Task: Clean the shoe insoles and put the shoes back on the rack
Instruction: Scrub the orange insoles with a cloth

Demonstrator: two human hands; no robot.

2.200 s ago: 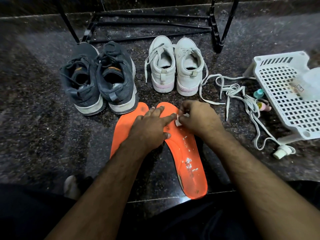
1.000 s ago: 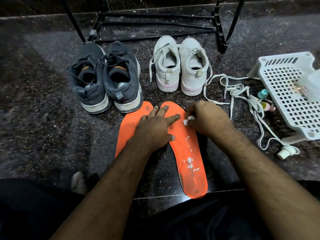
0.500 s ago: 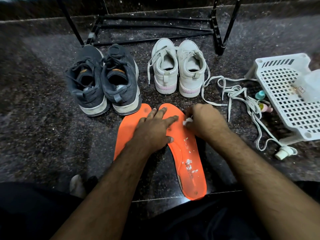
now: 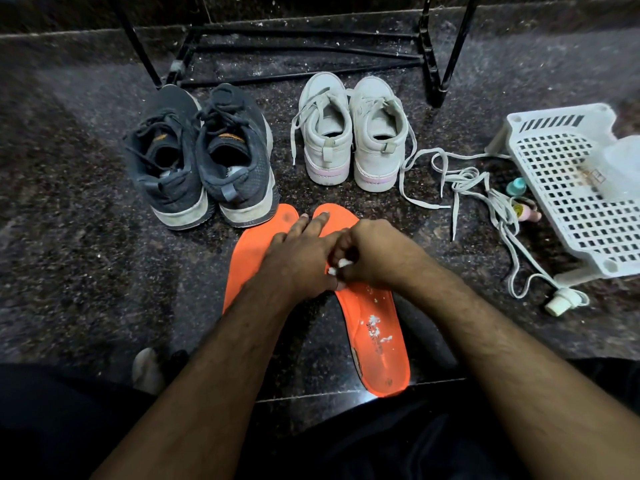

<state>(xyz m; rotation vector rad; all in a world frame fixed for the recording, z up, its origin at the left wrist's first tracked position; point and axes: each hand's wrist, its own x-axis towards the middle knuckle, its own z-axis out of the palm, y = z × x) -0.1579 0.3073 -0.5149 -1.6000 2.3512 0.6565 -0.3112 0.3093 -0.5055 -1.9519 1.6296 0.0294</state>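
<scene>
Two orange insoles lie side by side on the dark stone floor. My left hand (image 4: 299, 258) lies flat, fingers spread, across the left insole (image 4: 247, 251) and the edge of the right insole (image 4: 375, 336). My right hand (image 4: 375, 252) is closed on a small white wad of tissue (image 4: 337, 266) and presses it against the middle of the right insole. White crumbs dot that insole's heel half. A dark grey pair of sneakers (image 4: 204, 157) and a white pair of sneakers (image 4: 353, 133) stand beyond the insoles, heels toward me.
The black metal shoe rack (image 4: 298, 46) stands at the back. Loose white laces (image 4: 485, 199) trail to the right. A white perforated plastic basket (image 4: 568, 188) lies at the right, with small bottles (image 4: 523, 202) beside it and a white cap (image 4: 559, 301) near the laces.
My right hand has slid the tissue from the right insole's toe area down toward its middle, closer to my left hand. My left hand stays pressed on the insoles.
</scene>
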